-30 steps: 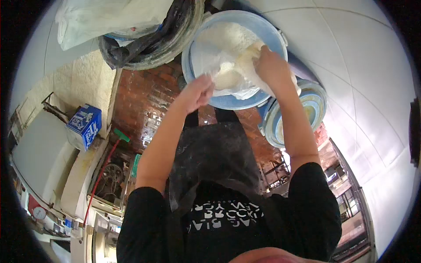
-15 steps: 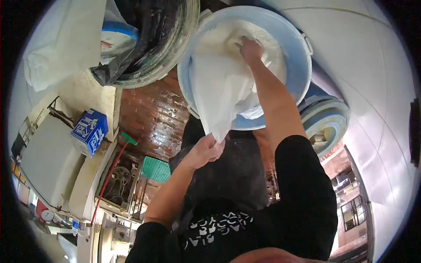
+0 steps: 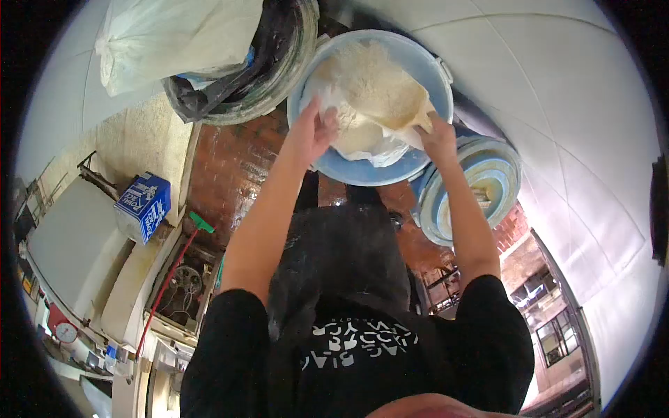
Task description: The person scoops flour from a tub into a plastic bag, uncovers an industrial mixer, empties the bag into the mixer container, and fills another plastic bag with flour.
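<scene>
In the head view, my right hand (image 3: pixel 437 139) is closed around the short handle of a pale scoop (image 3: pixel 398 126) at the right side of a blue tub (image 3: pixel 369 172). A heap of off-white powder (image 3: pixel 383 87) fills the scoop, and more powder lies in the tub. My left hand (image 3: pixel 313 132) is over the tub's left rim, its fingers curled at thin white plastic, seemingly a bag (image 3: pixel 333 97). The plastic blurs into the powder, and the fingertips are partly hidden. White plastic also shows below the scoop.
Right of the tub lies a round blue lid (image 3: pixel 505 174). A large dark-lined bin (image 3: pixel 296 76) with a filled white bag (image 3: pixel 174 42) stands at the left. Farther left are a blue-and-white box (image 3: pixel 144 205) and a red-handled squeegee (image 3: pixel 167 289) over the brick floor (image 3: pixel 226 160).
My right hand has come back from deep in the powder, bringing out the loaded scoop. My left hand has moved up to the tub's left rim, and the plastic is no longer stretched toward me.
</scene>
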Available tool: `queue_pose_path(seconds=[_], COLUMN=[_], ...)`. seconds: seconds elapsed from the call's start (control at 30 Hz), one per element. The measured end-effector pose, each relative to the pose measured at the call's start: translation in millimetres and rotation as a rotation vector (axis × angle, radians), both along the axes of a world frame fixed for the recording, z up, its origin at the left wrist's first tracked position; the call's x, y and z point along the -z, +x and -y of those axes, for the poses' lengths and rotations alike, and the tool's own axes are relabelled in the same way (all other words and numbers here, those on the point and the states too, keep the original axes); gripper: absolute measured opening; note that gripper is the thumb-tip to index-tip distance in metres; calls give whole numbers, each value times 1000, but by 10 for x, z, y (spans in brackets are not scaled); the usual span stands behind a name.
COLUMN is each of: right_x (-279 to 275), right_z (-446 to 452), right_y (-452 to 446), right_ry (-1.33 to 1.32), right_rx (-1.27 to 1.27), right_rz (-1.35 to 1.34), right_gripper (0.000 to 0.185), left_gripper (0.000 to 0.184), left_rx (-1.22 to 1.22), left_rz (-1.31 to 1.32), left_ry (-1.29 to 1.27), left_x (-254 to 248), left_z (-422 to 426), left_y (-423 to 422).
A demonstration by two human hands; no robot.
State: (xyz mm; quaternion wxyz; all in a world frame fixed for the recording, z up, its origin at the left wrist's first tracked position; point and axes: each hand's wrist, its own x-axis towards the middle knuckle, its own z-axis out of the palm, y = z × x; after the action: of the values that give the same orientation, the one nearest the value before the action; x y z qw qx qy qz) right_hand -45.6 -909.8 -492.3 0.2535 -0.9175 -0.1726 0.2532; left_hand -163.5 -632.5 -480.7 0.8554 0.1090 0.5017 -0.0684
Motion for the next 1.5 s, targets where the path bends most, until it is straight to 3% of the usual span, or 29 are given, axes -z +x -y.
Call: queue_pose_path(seconds=[0.03, 0.1, 0.13, 0.23, 0.3, 0.43, 0.7, 0.77, 0.83, 0.9, 1.0, 1.13, 1.2, 1.27, 1.33, 1.4, 1.5], right_x=[-259, -764, -893, -905, -300, -738, -1172, -824, 38, 885, 1725, 2695, 3149, 3339, 3054, 2759, 1986], right_z=[-3, -100, -173, -601, -942, -1502, -1059, -1030, -891, -850, -922, -1140, -1128, -1099, -845, -619, -446], right_y=[-3, -49, -53, -240, -492, -676, -21, 236, 422, 523, 521, 413, 358, 429, 378, 368, 245], right_ry=[-47, -79, -94, -88, -75, -371, -393, -489, -579, -561, -624, -555, -429, -344, -331, -262, -133], right_rx=[-32, -176, -249, -549, -483, -503, -374, -359, -442, -390, -394, -196, 74, 114, -55, -23, 83], right_rz=[-35, -59, -67, 114, 182, -81, 209, 252, 382, 309, 117, 46, -147, -162, -30, 27, 1], right_gripper=[41, 39, 38, 34, 28, 37, 21, 21, 25, 22, 23, 30, 32, 35, 40, 42, 39], left_gripper=[43, 44, 45, 45, 46, 47, 30, 31, 34, 38, 48, 71, 80, 78, 75, 70, 64], left_rx=[52, 163, 217, 275, 315, 391, 400, 440, 450, 451, 452, 397, 390, 361, 329, 285, 179], left_rz=[96, 297, 403, 404, 419, 276, 131, 158, 228, 229, 214, 216, 233, 251, 256, 298, 161], left_ry=[74, -29, -78, -104, -88, -74, -149, -118, -113, -116, -145, -230, -257, -234, -226, -193, -111], left_x=[75, 203, 222, 186, 207, 217, 32, 45, 18, -102, -79, 63, 144, 220, 117, 126, 49], left_z=[-49, -219, -279, -322, -347, -419, -259, -61, 58, 117, 188, 319, 360, 338, 342, 297, 231], left_y=[83, 159, 194, 197, 120, -6, -502, -893, -1178, -1288, -1364, -1358, -1359, -1314, -1345, -1200, -1013])
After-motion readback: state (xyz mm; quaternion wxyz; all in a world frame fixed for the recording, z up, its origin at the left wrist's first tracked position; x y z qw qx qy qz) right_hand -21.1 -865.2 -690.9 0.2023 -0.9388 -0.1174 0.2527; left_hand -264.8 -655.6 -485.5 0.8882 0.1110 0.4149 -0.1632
